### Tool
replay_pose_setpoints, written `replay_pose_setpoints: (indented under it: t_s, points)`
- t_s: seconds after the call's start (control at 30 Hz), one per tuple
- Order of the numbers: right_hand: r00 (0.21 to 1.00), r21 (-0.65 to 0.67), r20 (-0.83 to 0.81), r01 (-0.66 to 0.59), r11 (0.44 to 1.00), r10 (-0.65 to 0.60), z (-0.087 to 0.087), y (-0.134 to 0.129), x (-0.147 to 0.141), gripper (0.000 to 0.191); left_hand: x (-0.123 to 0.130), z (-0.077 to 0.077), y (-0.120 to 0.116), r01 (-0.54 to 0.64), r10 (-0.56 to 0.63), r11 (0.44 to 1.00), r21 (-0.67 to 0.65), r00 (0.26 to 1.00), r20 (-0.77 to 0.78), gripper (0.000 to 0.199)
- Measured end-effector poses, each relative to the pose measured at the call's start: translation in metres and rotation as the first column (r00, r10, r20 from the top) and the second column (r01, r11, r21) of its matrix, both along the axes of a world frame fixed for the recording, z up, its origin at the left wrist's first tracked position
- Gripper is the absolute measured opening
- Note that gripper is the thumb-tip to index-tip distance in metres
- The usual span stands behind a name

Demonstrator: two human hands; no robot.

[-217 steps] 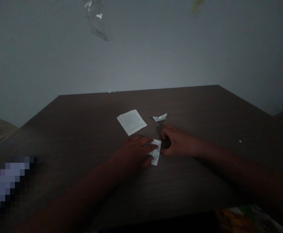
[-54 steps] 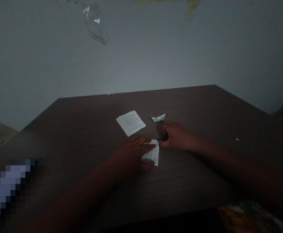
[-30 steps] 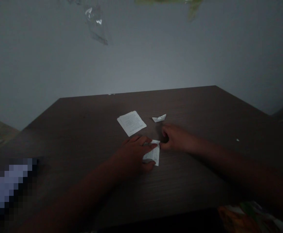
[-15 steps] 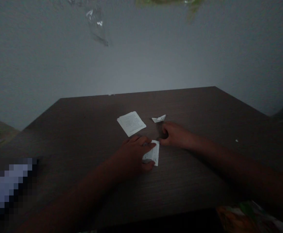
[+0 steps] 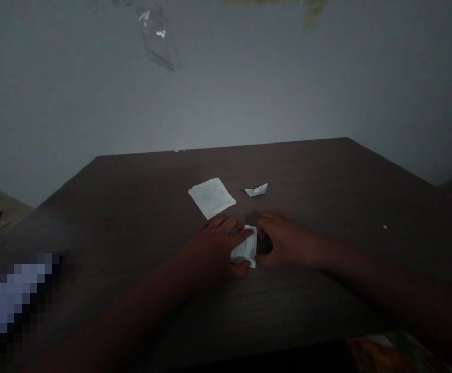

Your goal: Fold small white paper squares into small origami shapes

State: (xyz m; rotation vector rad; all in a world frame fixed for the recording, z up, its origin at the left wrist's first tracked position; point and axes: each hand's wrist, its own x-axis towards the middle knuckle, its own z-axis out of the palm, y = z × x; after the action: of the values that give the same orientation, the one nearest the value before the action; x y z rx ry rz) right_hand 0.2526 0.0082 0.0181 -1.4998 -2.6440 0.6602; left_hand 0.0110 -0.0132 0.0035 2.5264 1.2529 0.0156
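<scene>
A small printed piece of paper (image 5: pixel 245 248) lies on the brown table, partly covered by my left hand (image 5: pixel 218 251). That hand holds it down, with the index finger across its upper part and the thumb at its lower edge. At the paper's right edge, my right hand (image 5: pixel 283 238) is curled, its index finger at the upper corner and its thumb at the lower one. Beyond the hands sits a small folded paper boat (image 5: pixel 257 190). To its left is a stack of printed paper sheets (image 5: pixel 212 198).
The wooden table (image 5: pixel 151 181) meets a pale wall (image 5: pixel 249 93) at the back. A pixelated, bright slab-like object (image 5: pixel 16 295) is at the lower left. One tiny white scrap (image 5: pixel 384 227) lies on the right. Clear plastic (image 5: pixel 158 39) hangs on the wall.
My right hand has come down toward me, from the paper's upper right corner to along its right edge. My left hand stays on the paper. The view has shifted slightly.
</scene>
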Motion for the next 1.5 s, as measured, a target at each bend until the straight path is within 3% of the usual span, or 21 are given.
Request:
replay_pose_setpoints:
  t_s: [0.17, 0.37, 0.47, 0.67, 0.93, 1.13, 1.37, 1.5]
  points:
    - [1.0, 0.035, 0.008, 0.028, 0.999, -0.029, -0.006, 0.012, 0.0, 0.034, 0.0, 0.0, 0.0, -0.003, 0.002, 1.0, 0.01, 1.0, 0.02, 0.074]
    - [0.983, 0.083, 0.052, 0.172, 0.982, -0.177, -0.008, 0.043, 0.001, 0.028, -0.002, -0.003, 0.0, -0.011, 0.011, 1.0, -0.009, 1.0, 0.005, 0.078]
    - [0.988, 0.072, 0.035, 0.148, 0.986, -0.151, -0.008, 0.034, 0.001, 0.029, -0.003, -0.004, 0.001, -0.011, 0.011, 1.0, -0.001, 1.0, 0.005, 0.076]
    - [0.997, 0.035, -0.046, -0.055, 0.998, 0.056, -0.009, -0.008, -0.001, 0.042, -0.001, 0.0, 0.002, -0.015, 0.015, 1.0, -0.019, 1.0, -0.01, 0.074]
    - [0.992, 0.026, -0.084, -0.092, 0.995, 0.094, -0.011, -0.011, -0.003, 0.049, 0.0, 0.0, 0.0, -0.002, 0.002, 1.0, -0.002, 1.0, 0.009, 0.07]
    - [1.0, 0.025, 0.018, 0.008, 1.0, -0.008, -0.01, 0.002, 0.0, 0.03, 0.003, 0.001, 0.0, -0.014, 0.014, 1.0, -0.004, 1.0, 0.005, 0.074]
    - [0.987, 0.078, 0.039, 0.154, 0.985, -0.158, -0.015, 0.042, 0.005, 0.03, -0.001, -0.006, 0.001, -0.015, 0.015, 1.0, 0.01, 1.0, -0.017, 0.081]
    - [0.981, 0.098, 0.046, 0.181, 0.979, -0.186, -0.016, 0.052, 0.006, 0.028, -0.003, -0.011, 0.002, -0.002, 0.002, 0.999, 0.052, 1.0, 0.002, 0.08]
